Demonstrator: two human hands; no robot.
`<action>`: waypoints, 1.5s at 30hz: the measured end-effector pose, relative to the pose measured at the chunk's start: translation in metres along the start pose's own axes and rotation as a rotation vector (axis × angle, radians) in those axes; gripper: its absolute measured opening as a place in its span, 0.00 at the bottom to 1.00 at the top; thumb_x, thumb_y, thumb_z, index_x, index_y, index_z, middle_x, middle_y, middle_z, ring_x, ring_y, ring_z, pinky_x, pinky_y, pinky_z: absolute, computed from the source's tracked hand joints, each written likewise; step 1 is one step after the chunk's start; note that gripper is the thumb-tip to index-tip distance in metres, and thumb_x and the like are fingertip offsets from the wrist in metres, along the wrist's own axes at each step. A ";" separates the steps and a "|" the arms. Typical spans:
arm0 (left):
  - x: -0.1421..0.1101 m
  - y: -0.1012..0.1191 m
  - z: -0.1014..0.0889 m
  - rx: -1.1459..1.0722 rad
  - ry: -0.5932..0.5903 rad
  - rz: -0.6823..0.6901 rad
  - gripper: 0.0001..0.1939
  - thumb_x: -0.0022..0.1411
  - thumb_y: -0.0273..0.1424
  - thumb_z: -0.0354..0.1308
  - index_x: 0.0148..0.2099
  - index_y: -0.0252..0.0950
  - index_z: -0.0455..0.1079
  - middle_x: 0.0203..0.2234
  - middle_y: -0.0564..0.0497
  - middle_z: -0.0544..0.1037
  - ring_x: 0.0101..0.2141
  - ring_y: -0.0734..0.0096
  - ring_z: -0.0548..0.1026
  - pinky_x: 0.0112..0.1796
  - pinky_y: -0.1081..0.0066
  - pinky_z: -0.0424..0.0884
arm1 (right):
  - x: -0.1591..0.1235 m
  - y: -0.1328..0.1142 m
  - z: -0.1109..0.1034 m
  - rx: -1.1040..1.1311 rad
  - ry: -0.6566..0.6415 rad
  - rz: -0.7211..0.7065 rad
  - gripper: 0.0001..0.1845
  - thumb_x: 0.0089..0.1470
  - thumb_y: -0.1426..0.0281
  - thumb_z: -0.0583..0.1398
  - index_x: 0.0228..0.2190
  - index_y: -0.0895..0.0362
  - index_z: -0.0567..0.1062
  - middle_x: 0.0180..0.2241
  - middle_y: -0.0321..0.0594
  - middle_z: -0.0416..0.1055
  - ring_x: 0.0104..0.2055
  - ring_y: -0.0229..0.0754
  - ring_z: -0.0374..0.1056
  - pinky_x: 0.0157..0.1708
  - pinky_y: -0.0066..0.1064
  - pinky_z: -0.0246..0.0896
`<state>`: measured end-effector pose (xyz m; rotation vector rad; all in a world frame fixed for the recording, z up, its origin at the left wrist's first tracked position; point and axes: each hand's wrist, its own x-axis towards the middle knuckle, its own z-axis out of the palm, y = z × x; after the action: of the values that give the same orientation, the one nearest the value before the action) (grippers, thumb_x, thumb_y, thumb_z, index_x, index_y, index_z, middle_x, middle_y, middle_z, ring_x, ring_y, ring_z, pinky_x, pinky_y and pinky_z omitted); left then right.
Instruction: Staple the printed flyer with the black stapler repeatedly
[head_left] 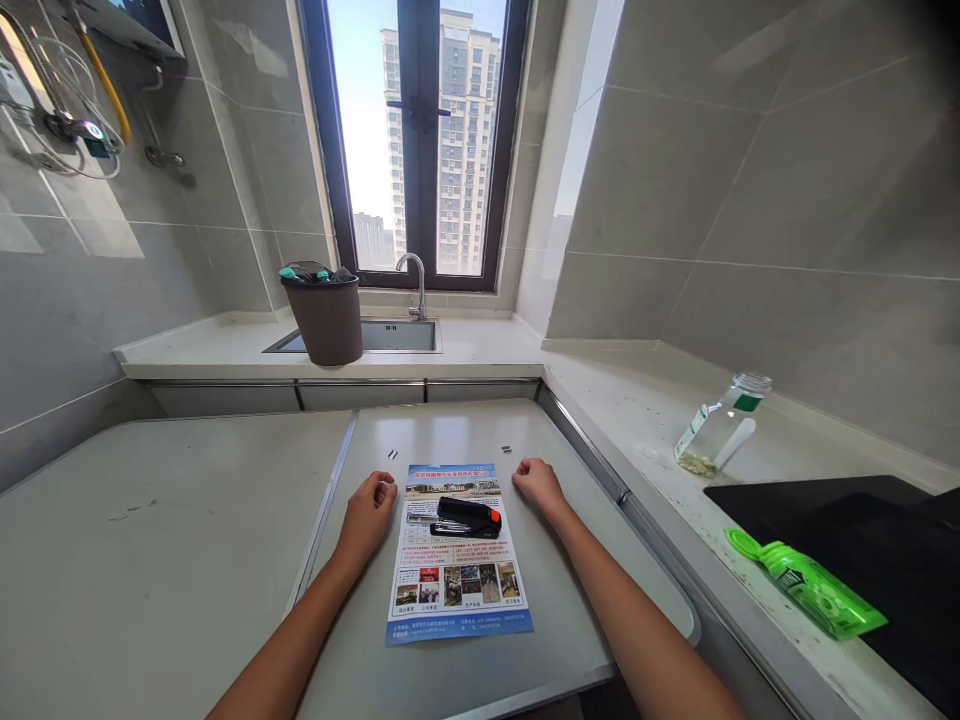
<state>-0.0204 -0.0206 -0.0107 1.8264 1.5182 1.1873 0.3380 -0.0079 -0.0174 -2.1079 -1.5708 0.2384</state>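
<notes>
A black stapler (466,518) with an orange-red patch at its right end lies on a printed flyer (459,625). A thin metal part sticks out at the stapler's left end. My left hand (370,508) rests on the table left of the flyer, fingers curled in, holding nothing visible. On the flyer's other side, my right hand (538,484) sits in a loose fist near the upper right corner, also with nothing visible in it. Beyond the flyer lie small staple strips (392,455) on the left and more staple strips (506,449) on the right.
The pale table (225,560) meets a counter (487,345) with a sink (401,336), a faucet (420,285) and a brown bin (326,322). On the right counter stand a glass bottle (720,430), a green pouch (821,590) and a black panel (840,510).
</notes>
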 end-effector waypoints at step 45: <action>-0.025 0.027 -0.004 -0.087 -0.199 0.219 0.14 0.69 0.39 0.56 0.51 0.40 0.77 0.45 0.46 0.82 0.44 0.59 0.79 0.48 0.63 0.73 | -0.022 -0.007 0.002 -0.066 0.068 -0.112 0.11 0.58 0.72 0.59 0.25 0.55 0.76 0.33 0.39 0.74 0.39 0.42 0.67 0.37 0.30 0.51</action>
<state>-0.0097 -0.0523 0.0053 2.0239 1.1632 1.1106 0.3241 -0.0268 -0.0196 -2.0469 -1.6706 0.0769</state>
